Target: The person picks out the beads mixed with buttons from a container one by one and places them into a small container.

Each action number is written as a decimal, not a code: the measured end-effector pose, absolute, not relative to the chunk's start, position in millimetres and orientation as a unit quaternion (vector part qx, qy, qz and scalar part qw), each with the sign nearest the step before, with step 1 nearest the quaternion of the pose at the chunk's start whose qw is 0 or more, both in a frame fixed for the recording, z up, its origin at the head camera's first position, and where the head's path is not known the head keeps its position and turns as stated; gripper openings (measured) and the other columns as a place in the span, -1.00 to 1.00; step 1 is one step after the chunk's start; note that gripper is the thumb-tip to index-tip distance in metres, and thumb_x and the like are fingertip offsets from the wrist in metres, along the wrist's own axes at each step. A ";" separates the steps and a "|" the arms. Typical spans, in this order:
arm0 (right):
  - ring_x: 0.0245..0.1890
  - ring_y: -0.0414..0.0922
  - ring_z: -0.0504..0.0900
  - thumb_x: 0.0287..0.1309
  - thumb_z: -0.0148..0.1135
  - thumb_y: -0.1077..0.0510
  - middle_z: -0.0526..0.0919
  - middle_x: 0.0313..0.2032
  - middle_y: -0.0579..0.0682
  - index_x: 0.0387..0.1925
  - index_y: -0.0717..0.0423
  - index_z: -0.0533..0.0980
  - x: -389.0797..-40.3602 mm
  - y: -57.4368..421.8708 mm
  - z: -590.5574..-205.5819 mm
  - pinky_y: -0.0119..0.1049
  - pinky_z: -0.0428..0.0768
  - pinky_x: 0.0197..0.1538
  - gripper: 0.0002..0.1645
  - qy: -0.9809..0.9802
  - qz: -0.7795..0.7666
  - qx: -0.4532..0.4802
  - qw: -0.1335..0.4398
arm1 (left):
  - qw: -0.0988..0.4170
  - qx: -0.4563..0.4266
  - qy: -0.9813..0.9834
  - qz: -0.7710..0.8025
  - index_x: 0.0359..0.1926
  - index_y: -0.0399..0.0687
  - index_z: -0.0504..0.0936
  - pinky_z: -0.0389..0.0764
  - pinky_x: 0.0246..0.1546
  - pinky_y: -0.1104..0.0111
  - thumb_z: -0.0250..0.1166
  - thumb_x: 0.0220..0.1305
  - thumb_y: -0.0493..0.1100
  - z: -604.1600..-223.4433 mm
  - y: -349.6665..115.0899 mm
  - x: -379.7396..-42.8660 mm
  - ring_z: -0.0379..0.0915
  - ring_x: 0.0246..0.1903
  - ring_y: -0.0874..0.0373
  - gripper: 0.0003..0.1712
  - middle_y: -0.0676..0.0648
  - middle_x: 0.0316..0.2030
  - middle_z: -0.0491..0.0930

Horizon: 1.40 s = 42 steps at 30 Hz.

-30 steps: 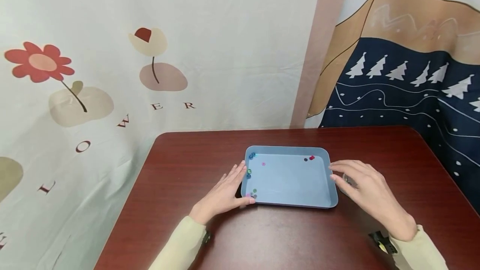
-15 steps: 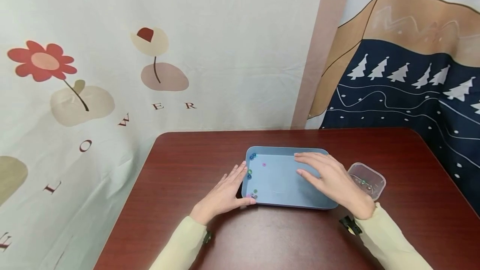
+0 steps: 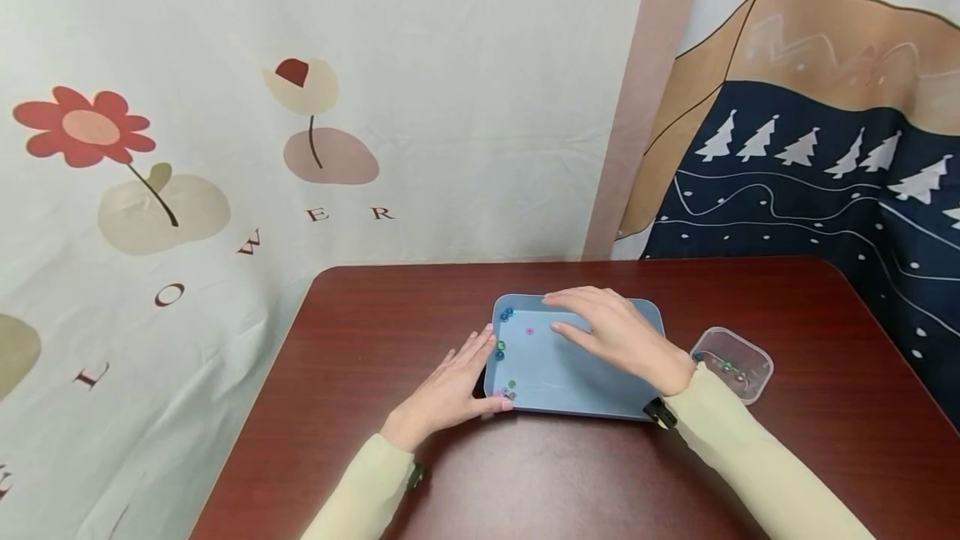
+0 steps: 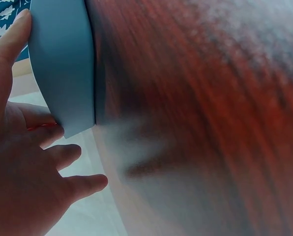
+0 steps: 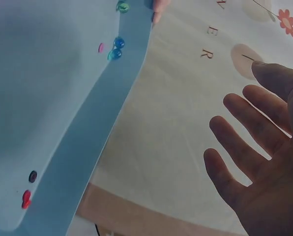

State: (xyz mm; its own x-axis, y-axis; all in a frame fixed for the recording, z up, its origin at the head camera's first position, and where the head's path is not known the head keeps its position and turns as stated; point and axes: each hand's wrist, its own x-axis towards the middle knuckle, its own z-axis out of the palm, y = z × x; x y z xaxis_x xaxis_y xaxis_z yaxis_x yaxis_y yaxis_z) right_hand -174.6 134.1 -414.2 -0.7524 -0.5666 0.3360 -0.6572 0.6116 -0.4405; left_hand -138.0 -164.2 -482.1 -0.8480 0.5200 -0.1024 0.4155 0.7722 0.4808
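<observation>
A shallow blue tray (image 3: 540, 375) lies on the table with small coloured beads in it. My left hand (image 3: 450, 390) rests against the tray's left end, fingers outstretched and thumb at the near corner. Blue beads (image 3: 506, 315), a green and a blue bead (image 3: 500, 350), a pink bead (image 3: 529, 331) and a small cluster (image 3: 509, 392) lie along the tray's left part. Over the tray's middle hovers my right hand (image 3: 611, 332), fingers spread and holding nothing. A dark bead (image 5: 33, 176) and red beads (image 5: 26, 198), hidden in the head view, show in the right wrist view.
A clear plastic box (image 3: 738, 361) with several beads inside stands to the right of the tray, partly behind the right sleeve. The reddish-brown wooden table (image 3: 375, 315) reaches to a printed curtain (image 3: 465, 107) at the back.
My right hand has moved left from beside the tray's right edge to over its middle, uncovering the clear box. The left hand has stayed at the tray's left end.
</observation>
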 end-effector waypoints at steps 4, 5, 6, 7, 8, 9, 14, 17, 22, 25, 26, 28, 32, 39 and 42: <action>0.25 -0.01 0.59 0.37 0.38 0.06 0.67 0.22 -0.02 0.28 0.08 0.60 -183.8 126.3 -414.3 0.08 0.53 0.27 -0.50 -0.890 0.277 0.356 0.069 | 0.114 0.252 0.934 0.225 0.65 -0.16 0.02 0.02 0.50 -0.21 0.35 0.27 0.41 -482.8 -164.2 -138.7 -0.21 0.62 -0.10 0.23 -0.01 0.66 -0.17; 0.24 -0.02 0.60 0.37 0.38 0.05 0.67 0.21 -0.02 0.28 0.09 0.60 -186.3 124.4 -415.0 0.06 0.53 0.28 -0.50 -0.889 0.276 0.358 0.067 | 0.113 0.253 0.934 0.224 0.65 -0.16 0.02 0.03 0.49 -0.21 0.35 0.26 0.41 -483.2 -164.3 -139.1 -0.20 0.62 -0.11 0.23 -0.02 0.66 -0.17; 0.23 -0.02 0.61 0.37 0.38 0.06 0.67 0.21 -0.01 0.27 0.09 0.61 -188.7 122.5 -415.8 0.05 0.54 0.27 -0.51 -0.889 0.276 0.359 0.066 | 0.112 0.254 0.934 0.223 0.64 -0.17 0.03 0.04 0.49 -0.22 0.35 0.26 0.42 -483.6 -164.4 -139.5 -0.20 0.62 -0.11 0.23 -0.02 0.66 -0.16; 0.23 -0.02 0.61 0.37 0.38 0.06 0.68 0.20 -0.01 0.27 0.09 0.61 -191.3 120.7 -416.6 0.03 0.55 0.27 -0.51 -0.889 0.277 0.360 0.064 | 0.112 0.254 0.935 0.221 0.65 -0.17 0.03 0.04 0.49 -0.22 0.35 0.26 0.42 -483.5 -164.2 -139.4 -0.20 0.62 -0.11 0.23 -0.02 0.66 -0.17; 0.22 -0.01 0.62 0.37 0.38 0.07 0.68 0.20 0.00 0.26 0.10 0.61 -193.8 119.0 -417.8 0.02 0.56 0.26 -0.51 -0.889 0.276 0.361 0.063 | 0.112 0.254 0.935 0.221 0.64 -0.17 0.03 0.04 0.49 -0.22 0.35 0.26 0.42 -483.3 -164.2 -139.4 -0.19 0.62 -0.11 0.23 -0.02 0.66 -0.16; 0.21 -0.01 0.62 0.36 0.39 0.07 0.68 0.19 0.00 0.26 0.10 0.62 -196.4 117.2 -419.0 0.01 0.57 0.26 -0.52 -0.889 0.275 0.361 0.062 | 0.113 0.254 0.935 0.220 0.65 -0.16 0.02 0.04 0.49 -0.22 0.34 0.26 0.43 -482.8 -164.1 -139.1 -0.20 0.62 -0.10 0.23 -0.02 0.66 -0.16; 0.20 0.00 0.63 0.36 0.39 0.08 0.69 0.18 0.01 0.25 0.10 0.62 -208.0 108.8 -425.2 0.00 0.57 0.26 -0.53 -0.894 0.266 0.358 0.050 | 0.118 0.249 0.936 0.218 0.65 -0.15 0.00 0.02 0.50 -0.21 0.34 0.26 0.43 -480.2 -163.5 -138.0 -0.22 0.62 -0.06 0.24 0.00 0.66 -0.17; 0.22 0.01 0.61 0.39 0.36 0.06 0.68 0.20 0.03 0.25 0.11 0.62 -213.6 104.1 -429.5 0.02 0.55 0.28 -0.53 -0.899 0.254 0.356 0.040 | 0.116 0.250 0.937 0.216 0.65 -0.15 0.01 0.02 0.50 -0.21 0.34 0.26 0.43 -479.8 -163.4 -138.2 -0.22 0.62 -0.05 0.24 -0.01 0.66 -0.17; 0.25 0.03 0.60 0.42 0.33 0.04 0.66 0.22 0.05 0.26 0.13 0.61 -221.0 97.3 -437.5 0.03 0.53 0.30 -0.53 -0.904 0.244 0.351 0.019 | 0.112 0.253 0.937 0.215 0.65 -0.16 0.02 0.04 0.48 -0.23 0.35 0.26 0.43 -480.6 -163.4 -138.5 -0.20 0.62 -0.05 0.24 -0.03 0.66 -0.14; 0.26 0.02 0.60 0.42 0.33 0.05 0.66 0.22 0.05 0.26 0.13 0.61 -223.9 93.0 -441.7 0.02 0.53 0.30 -0.54 -0.906 0.244 0.347 0.008 | 0.113 0.253 0.936 0.216 0.65 -0.17 0.02 0.03 0.49 -0.23 0.34 0.26 0.43 -480.8 -163.5 -138.5 -0.20 0.62 -0.04 0.23 -0.02 0.66 -0.15; 0.26 0.02 0.60 0.42 0.32 0.05 0.66 0.22 0.05 0.25 0.13 0.61 -224.8 91.6 -443.1 0.01 0.53 0.31 -0.54 -0.906 0.243 0.346 0.006 | 0.113 0.253 0.936 0.216 0.65 -0.17 0.02 0.03 0.49 -0.23 0.34 0.26 0.43 -480.5 -163.4 -138.2 -0.20 0.62 -0.02 0.23 -0.01 0.66 -0.16; 0.26 0.02 0.60 0.43 0.32 0.06 0.66 0.22 0.06 0.25 0.13 0.62 -226.2 89.0 -445.6 0.01 0.52 0.31 -0.56 -0.907 0.243 0.343 0.001 | 0.113 0.253 0.936 0.215 0.65 -0.17 0.02 0.02 0.49 -0.23 0.34 0.26 0.42 -480.5 -163.5 -138.4 -0.20 0.62 -0.01 0.23 0.00 0.66 -0.16; 0.26 0.03 0.60 0.43 0.31 0.07 0.66 0.22 0.07 0.24 0.14 0.62 -228.4 84.6 -450.4 0.02 0.51 0.32 -0.57 -0.909 0.246 0.336 -0.007 | 0.109 0.255 0.937 0.213 0.64 -0.18 0.03 0.03 0.48 -0.24 0.35 0.26 0.41 -480.3 -163.5 -138.5 -0.19 0.62 0.00 0.23 -0.02 0.66 -0.15; 0.25 0.03 0.61 0.42 0.33 0.11 0.68 0.19 0.07 0.24 0.15 0.62 -231.7 80.1 -458.8 0.01 0.51 0.33 -0.57 -0.910 0.255 0.325 -0.019 | 0.111 0.255 0.937 0.211 0.64 -0.18 0.03 0.03 0.48 -0.25 0.35 0.26 0.42 -480.4 -163.9 -138.6 -0.20 0.62 0.02 0.23 -0.02 0.66 -0.15; 0.24 0.03 0.61 0.41 0.33 0.11 0.68 0.19 0.07 0.24 0.15 0.62 -233.4 79.3 -462.3 0.01 0.51 0.32 -0.57 -0.911 0.258 0.321 -0.024 | 0.111 0.254 0.937 0.211 0.64 -0.17 0.03 0.03 0.48 -0.24 0.34 0.26 0.44 -479.9 -163.9 -138.4 -0.21 0.62 0.04 0.24 -0.02 0.66 -0.15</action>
